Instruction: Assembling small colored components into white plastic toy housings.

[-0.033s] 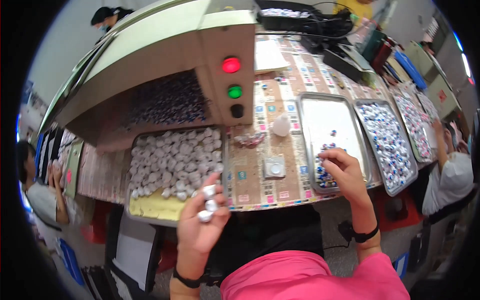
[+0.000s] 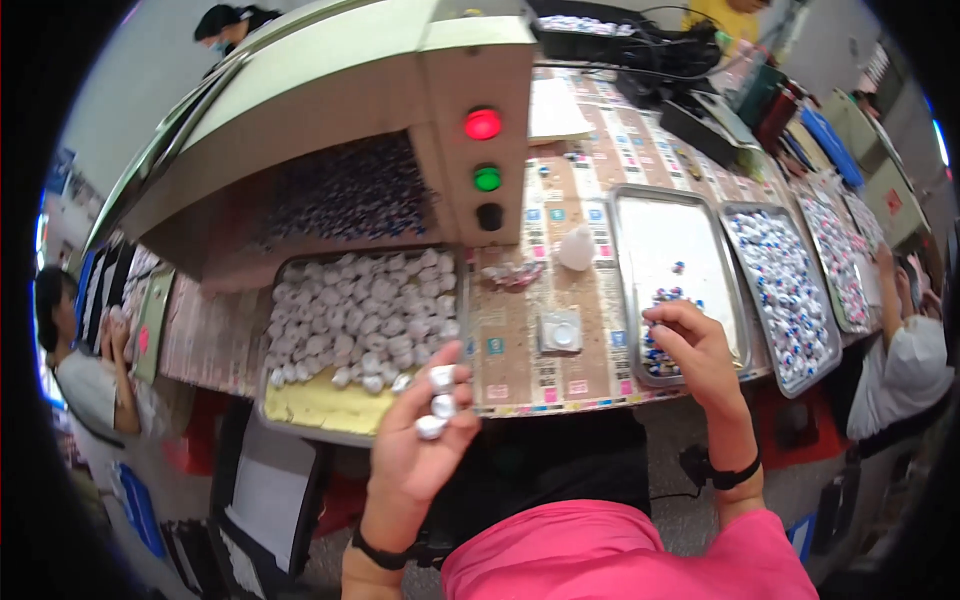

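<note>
My left hand point(image 2: 425, 440), palm up at the near right corner of a metal tray point(image 2: 463, 300), holds three small white rounded pieces point(image 2: 443, 405) with shiny faces in its curled fingers. Many similar white pieces point(image 2: 370, 310) fill most of that tray, over a yellow bottom that shows along the near side. My right hand point(image 2: 695, 345) is over the near end of another metal tray point(image 2: 735, 270). Its thumb and forefinger are closed together beside a small heap of blue, red and gold bits point(image 2: 657, 360); whatever lies between the fingertips is too small to make out.
A beige machine point(image 2: 470, 75) with red and green lights stands behind the left tray. Between the trays lie a white bulb-shaped object point(image 2: 576, 248) and a small clear square case point(image 2: 560, 331). Further right is a tray of blue-and-white pieces point(image 2: 785, 300). People sit at both sides.
The whole scene has slid slightly to the right in the picture. Both hands keep nearly the same places by their trays, with the same grips.
</note>
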`<state>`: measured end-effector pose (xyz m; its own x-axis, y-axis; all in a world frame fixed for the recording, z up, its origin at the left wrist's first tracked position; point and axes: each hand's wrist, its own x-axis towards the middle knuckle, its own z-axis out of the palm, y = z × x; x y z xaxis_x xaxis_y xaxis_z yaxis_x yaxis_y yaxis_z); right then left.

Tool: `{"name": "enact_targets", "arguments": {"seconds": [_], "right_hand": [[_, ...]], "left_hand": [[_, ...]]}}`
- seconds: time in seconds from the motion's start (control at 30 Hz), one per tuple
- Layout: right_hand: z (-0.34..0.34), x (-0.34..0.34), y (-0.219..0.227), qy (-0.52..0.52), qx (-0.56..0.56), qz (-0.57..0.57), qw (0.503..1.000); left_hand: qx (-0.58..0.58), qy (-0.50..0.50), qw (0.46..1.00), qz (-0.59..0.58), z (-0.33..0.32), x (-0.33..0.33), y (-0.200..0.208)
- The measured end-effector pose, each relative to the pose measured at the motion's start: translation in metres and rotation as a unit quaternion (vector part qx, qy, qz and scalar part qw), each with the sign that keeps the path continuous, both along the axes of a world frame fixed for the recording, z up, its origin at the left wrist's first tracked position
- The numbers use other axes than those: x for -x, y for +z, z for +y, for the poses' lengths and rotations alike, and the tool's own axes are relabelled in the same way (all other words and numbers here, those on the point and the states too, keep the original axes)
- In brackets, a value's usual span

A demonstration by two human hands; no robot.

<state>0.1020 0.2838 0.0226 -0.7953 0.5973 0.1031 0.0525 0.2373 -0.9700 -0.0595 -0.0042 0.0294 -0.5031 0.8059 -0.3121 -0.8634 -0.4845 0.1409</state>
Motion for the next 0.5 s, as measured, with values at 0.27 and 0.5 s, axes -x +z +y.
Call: {"name": "enact_targets", "arguments": {"seconds": [0.27,0.5], "right_hand": [[-0.036,0.021,0.015,0.094,0.146,-0.084,0.981],[-0.049,0.048,0.01,0.079,-0.186,-0.026,0.979]], "left_hand": [[0.098,-0.058,0.991,0.073,0.008,-0.025,-0.003],[0.124,-0.061,0.986,0.089,0.006,-0.033,-0.006]]}}
